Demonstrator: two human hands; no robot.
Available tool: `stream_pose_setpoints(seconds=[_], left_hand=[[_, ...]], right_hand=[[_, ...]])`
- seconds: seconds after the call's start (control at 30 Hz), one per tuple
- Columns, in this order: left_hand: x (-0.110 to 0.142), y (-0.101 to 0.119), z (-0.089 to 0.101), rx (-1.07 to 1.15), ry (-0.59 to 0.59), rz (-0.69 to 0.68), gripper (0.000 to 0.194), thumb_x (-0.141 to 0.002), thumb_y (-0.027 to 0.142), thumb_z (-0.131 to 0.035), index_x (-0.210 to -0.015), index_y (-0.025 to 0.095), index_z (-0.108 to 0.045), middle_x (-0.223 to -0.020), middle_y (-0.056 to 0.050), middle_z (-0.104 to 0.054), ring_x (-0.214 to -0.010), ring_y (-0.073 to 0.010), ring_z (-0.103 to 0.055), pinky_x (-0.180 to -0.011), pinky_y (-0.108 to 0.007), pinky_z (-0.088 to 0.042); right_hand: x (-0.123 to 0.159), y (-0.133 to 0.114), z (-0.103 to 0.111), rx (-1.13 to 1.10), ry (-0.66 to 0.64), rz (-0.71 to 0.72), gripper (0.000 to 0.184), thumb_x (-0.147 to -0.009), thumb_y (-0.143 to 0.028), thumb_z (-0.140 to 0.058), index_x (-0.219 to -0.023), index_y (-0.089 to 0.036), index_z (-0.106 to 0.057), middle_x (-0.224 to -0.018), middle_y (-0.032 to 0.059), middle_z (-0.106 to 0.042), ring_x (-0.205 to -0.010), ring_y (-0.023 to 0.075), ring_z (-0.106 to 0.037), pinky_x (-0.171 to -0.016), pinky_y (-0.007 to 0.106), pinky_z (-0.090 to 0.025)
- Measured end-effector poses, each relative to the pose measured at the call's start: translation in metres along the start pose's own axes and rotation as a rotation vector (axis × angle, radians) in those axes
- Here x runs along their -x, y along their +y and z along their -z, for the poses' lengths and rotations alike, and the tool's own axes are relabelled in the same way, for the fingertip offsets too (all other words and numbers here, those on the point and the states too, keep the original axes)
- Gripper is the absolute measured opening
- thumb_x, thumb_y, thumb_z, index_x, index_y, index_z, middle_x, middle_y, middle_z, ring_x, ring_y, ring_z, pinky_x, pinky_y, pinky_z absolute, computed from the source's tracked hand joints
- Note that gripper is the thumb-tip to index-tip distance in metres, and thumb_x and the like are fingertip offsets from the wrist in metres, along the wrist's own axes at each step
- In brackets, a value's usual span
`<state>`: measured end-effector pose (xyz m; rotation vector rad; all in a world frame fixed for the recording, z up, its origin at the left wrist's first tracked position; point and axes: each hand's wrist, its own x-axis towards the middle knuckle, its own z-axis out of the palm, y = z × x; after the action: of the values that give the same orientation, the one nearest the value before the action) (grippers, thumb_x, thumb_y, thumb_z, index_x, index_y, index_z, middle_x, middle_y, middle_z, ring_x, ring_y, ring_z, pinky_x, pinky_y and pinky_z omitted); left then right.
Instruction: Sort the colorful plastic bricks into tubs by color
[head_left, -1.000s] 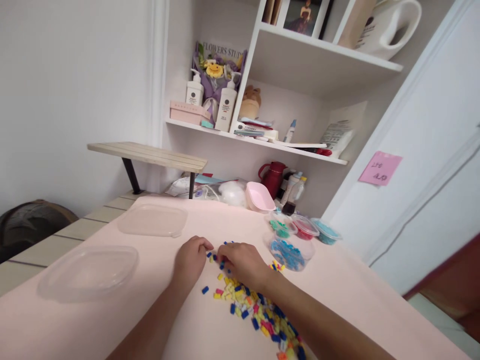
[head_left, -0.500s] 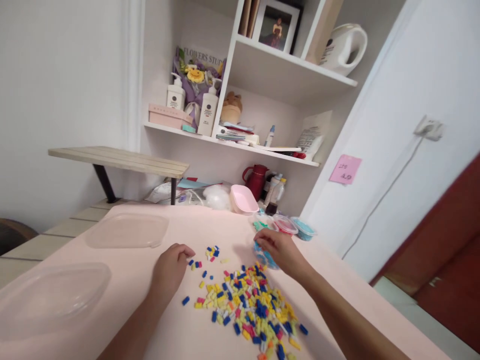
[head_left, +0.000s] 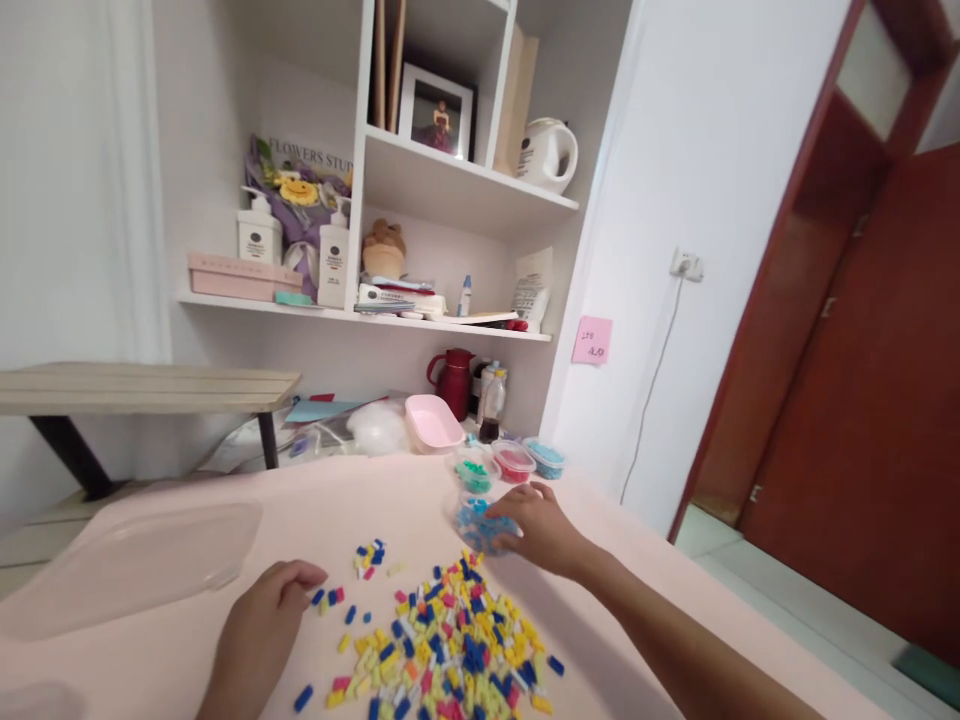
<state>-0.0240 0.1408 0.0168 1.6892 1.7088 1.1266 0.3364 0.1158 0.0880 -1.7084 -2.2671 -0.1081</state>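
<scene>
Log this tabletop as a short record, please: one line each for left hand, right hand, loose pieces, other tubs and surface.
left hand: beside a few scattered pieces, grip unclear
right hand: at the clear tub of blue pieces, grip unclear
loose pieces: heap of yellow, dark blue, pink and white
other tubs: green tub, red tub, light-blue tub, farther back
surface: pale pink cover

Looks like a home, folks, exact rm unclear! White shelves (head_left: pixel 465 180) carry a framed pic (head_left: pixel 440 118), a bouquet (head_left: pixel 298 192), pump btls (head_left: pixel 334 265) & what looks like a plush toy (head_left: pixel 384 250). Red jug (head_left: pixel 453 387) below. Pink-covered bench (head_left: pixel 330 490) up front, & over right: socket (head_left: pixel 686 266), sticky note (head_left: pixel 592 341), reddish-brown door (head_left: pixel 862 400), pale flr (head_left: pixel 795 570).
</scene>
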Motion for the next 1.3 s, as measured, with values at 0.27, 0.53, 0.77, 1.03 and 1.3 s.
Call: stream_pose_setpoints(seconds=[0.27, 0.53, 0.77, 1.03, 1.3], left_hand=[[-0.005, -0.006, -0.002, 0.010, -0.025, 0.014, 0.027, -0.068, 0.025, -0.043, -0.073, 0.025, -0.069, -0.087, 0.000, -0.075, -0.083, -0.0221, -0.069, -0.083, -0.033, -0.050], [-0.003, -0.005, -0.001, 0.044, 0.022, -0.038, 0.025, -0.065, 0.024, -0.045, -0.068, 0.027, -0.069, -0.081, 0.001, -0.075, -0.077, -0.0221, -0.069, -0.078, -0.032, -0.053], [0.001, 0.003, 0.001, 0.033, 0.042, -0.023, 0.026, -0.063, 0.026, -0.042, -0.065, 0.029, -0.068, -0.077, 0.001, -0.075, -0.073, -0.0217, -0.068, -0.074, -0.033, -0.055], [-0.001, 0.003, 0.004, 0.053, 0.031, 0.029, 0.028, -0.064, 0.031, -0.043, -0.071, 0.025, -0.070, -0.082, -0.002, -0.075, -0.071, -0.0221, -0.068, -0.077, -0.035, -0.055], [0.011, 0.023, 0.007, 0.172, -0.016, 0.029, 0.039, -0.075, 0.047, -0.051, -0.099, 0.021, -0.070, -0.109, -0.006, -0.073, -0.100, -0.0233, -0.067, -0.097, -0.037, -0.048]], right_hand=[[-0.012, -0.024, 0.006, -0.036, 0.184, 0.037, 0.015, -0.085, -0.017, -0.056, -0.079, -0.024, -0.068, -0.087, 0.0013, -0.073, -0.094, 0.0208, -0.059, -0.103, 0.041, -0.023], [-0.061, -0.061, -0.001, 0.042, 0.128, 0.138, 0.011, -0.082, -0.016, -0.059, -0.079, -0.023, -0.067, -0.085, 0.0010, -0.073, -0.094, 0.0206, -0.057, -0.102, 0.042, -0.024], [-0.109, -0.047, -0.036, 0.099, 0.127, 0.065, 0.031, -0.081, -0.021, -0.064, -0.111, -0.026, -0.064, -0.117, 0.0075, -0.065, -0.112, 0.0274, -0.053, -0.103, 0.046, -0.025], [-0.063, -0.006, -0.024, -0.160, 0.308, 0.023, 0.033, -0.091, -0.023, -0.050, -0.123, -0.026, -0.059, -0.119, 0.0080, -0.064, -0.108, 0.0246, -0.058, -0.094, 0.041, -0.040], [0.043, 0.052, -0.038, -0.261, 0.014, 0.004, 0.042, -0.096, -0.041, -0.040, -0.132, -0.026, -0.053, -0.131, 0.0093, -0.058, -0.112, 0.0235, -0.059, -0.096, 0.039, -0.045]])
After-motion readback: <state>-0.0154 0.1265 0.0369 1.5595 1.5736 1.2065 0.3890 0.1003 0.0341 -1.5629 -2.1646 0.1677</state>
